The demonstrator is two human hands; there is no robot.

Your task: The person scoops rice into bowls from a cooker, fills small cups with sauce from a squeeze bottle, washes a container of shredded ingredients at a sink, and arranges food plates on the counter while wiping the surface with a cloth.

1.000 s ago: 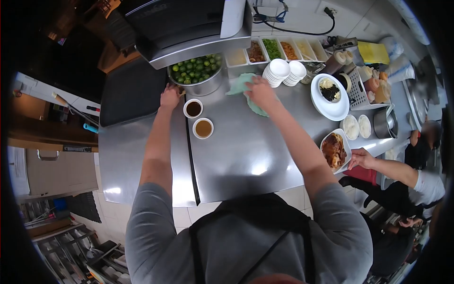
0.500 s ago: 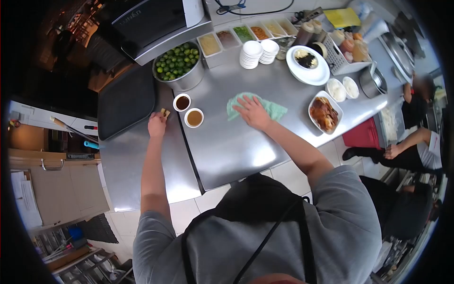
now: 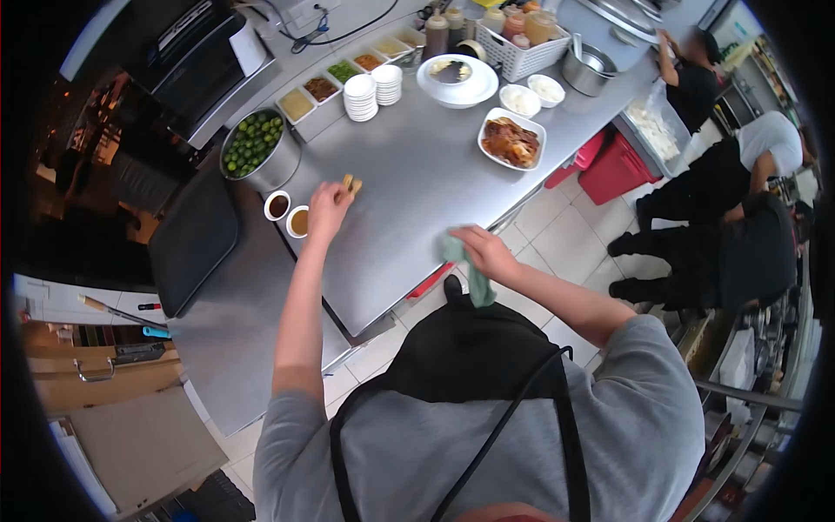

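Note:
My left hand (image 3: 328,211) is closed on a small tan object (image 3: 351,184), too small to name, above the steel counter (image 3: 383,235). To its left sit two white cups, one with dark sauce (image 3: 277,206) and one with brown sauce (image 3: 299,222). My right hand (image 3: 487,250) grips a green cloth (image 3: 474,270), which hangs down at the counter's front edge. A white dish of browned meat (image 3: 511,141) lies farther back on the right.
A pot of limes (image 3: 253,143) and a black tray (image 3: 197,239) are at the left. Behind are topping containers (image 3: 320,89), stacked white dishes (image 3: 360,97), a white plate (image 3: 457,83), rice bowls (image 3: 521,101) and a bottle basket (image 3: 524,54). Several people stand at the right.
My left hand has moved right past the sauce cups with the tan object. The right hand has drawn the cloth from the countertop to its front edge. The view has turned toward the right.

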